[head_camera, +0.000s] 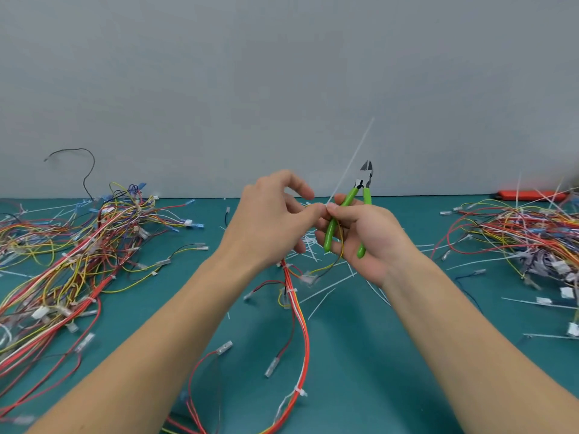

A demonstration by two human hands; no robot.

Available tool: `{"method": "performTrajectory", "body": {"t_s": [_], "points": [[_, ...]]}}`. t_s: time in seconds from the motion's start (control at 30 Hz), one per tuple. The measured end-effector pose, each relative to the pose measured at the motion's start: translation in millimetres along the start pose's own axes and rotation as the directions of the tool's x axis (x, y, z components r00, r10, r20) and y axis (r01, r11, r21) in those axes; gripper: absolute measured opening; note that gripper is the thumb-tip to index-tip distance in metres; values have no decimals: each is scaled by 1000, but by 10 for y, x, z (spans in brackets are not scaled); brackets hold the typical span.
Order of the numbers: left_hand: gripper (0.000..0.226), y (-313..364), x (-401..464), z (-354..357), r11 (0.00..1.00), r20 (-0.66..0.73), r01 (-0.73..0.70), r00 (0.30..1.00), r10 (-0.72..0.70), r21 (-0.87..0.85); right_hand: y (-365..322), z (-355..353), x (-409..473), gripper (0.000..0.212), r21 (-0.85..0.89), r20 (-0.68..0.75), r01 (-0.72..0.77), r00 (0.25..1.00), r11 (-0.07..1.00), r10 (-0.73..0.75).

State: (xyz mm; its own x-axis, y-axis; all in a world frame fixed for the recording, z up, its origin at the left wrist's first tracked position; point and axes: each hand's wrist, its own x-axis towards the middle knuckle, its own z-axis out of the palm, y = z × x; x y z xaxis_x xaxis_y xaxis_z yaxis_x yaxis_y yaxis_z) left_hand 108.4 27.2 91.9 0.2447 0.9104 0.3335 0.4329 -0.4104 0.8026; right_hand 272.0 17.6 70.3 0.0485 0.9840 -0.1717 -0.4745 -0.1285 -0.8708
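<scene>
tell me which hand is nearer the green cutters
Right. The right hand grips the green cutters by their handles. The left hand is just to their left, pinching at the base of the white cable tie.

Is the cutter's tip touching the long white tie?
Apart. The head view shows bare wall between the cutter tip and the tie, which rises to its left.

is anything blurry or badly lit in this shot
Head view: soft, even light, no glare, faint shadows on the teal mat under the forearms; left hand, right hand and green cutters are sharp; the right wire pile and red tool smear at the wide-angle edge.
</scene>
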Motion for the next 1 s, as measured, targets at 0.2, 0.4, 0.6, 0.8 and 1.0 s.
{"method": "performTrajectory", "body": {"t_s": [0.2, 0.4, 0.6, 0.8, 1.0], "points": [[29, -116, -8, 30, 973, 52, 124, 989, -136, 196, 31, -5, 3, 15, -130, -9, 35, 999, 991, -37], [15, -194, 16, 93, 873, 239, 312, 942, -234, -374, 78, 19, -6, 15, -129, -71, -16, 997, 991, 7], [10, -285, 30, 96, 723, 315, 433, 899, -304, -538, 138, 36, -19, 11, -119, -9, -123, 992, 985, 123], [16, -316, 64, 112, 625, 259, 445, 892, -369, -642, 193, 61, -37, 19, -327, -46, 30, 998, 944, -48], [19, -327, 100, 55, 482, 229, 441, 870, -437, -757, 100, -16, -51, 12, -459, 35, 62, 998, 886, -52]]}}
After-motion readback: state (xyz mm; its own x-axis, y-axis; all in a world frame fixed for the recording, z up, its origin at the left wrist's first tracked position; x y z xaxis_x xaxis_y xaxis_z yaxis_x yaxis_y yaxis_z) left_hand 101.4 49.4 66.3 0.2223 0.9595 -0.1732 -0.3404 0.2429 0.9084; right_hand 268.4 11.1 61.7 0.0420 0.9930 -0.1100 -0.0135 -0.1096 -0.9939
